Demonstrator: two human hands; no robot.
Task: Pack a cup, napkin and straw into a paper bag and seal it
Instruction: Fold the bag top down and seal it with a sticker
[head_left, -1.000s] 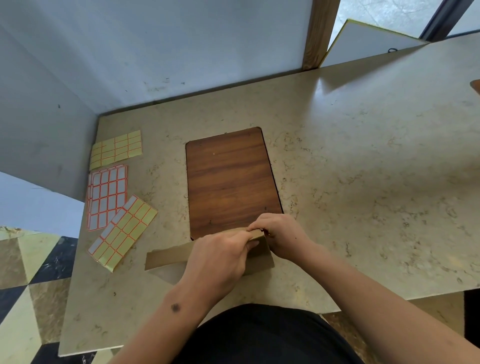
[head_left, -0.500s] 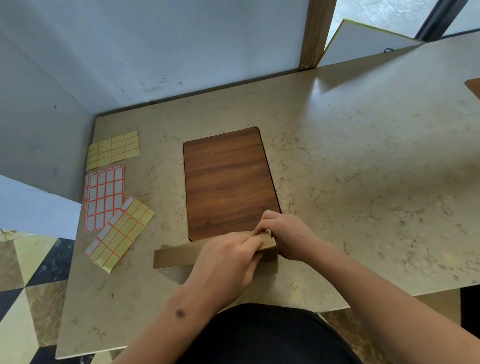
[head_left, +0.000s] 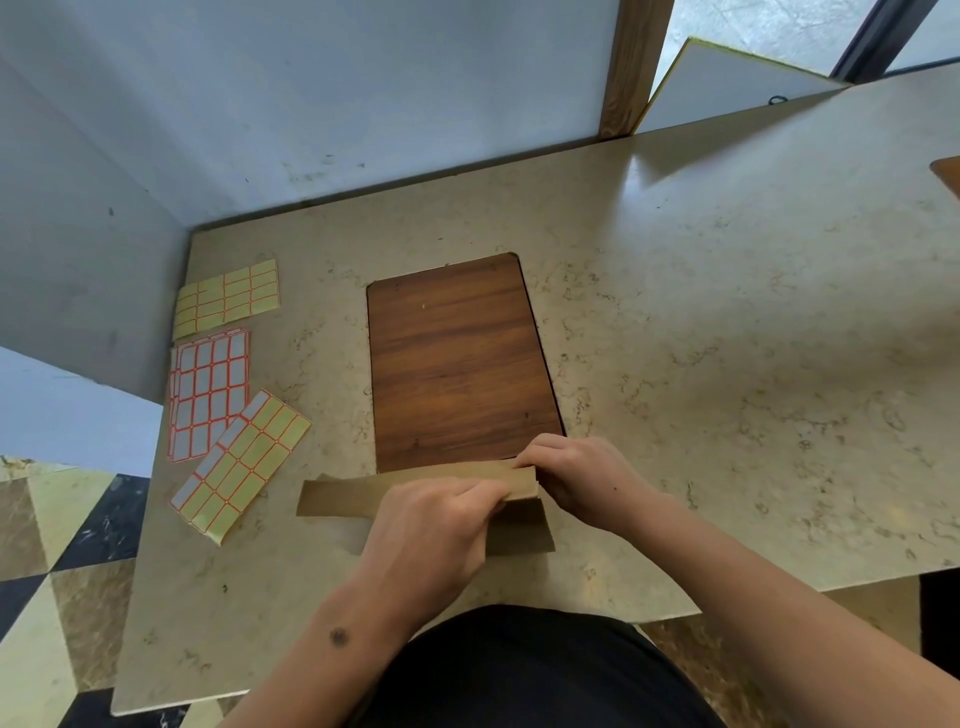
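**Two hands fold the top of a brown paper bag at the near edge of a stone counter**

A wide beige marble-patterned counter (head_left: 727, 338) fills most of the view, seen from above, with a pale blue-grey wall (head_left: 311, 78) meeting it along the far and left sides. A dark brown wood-grain rectangular board with rounded corners (head_left: 457, 358) lies flat in the middle of the counter.

Just in front of the board, near the person's body, lies a flat brown paper bag (head_left: 343, 496). Its top edge is folded over into a long narrow band running left to right, and the band's far edge touches the board's near edge. What is inside the bag cannot be seen.

The left hand (head_left: 436, 530) rests on the middle of the bag, its fingers curled and pinching the folded band. The right hand (head_left: 582, 478) holds the right end of the band, its fingers curled over that end and pressed close together.

On the left part of the counter, well apart from the bag, lie three sheets of small rectangular stickers outlined in orange: a yellow sheet (head_left: 226, 299) farthest away, a white sheet (head_left: 210, 395) in the middle, and a yellow-and-white sheet (head_left: 241, 465) nearest, tilted and overlapping the white sheet's corner.
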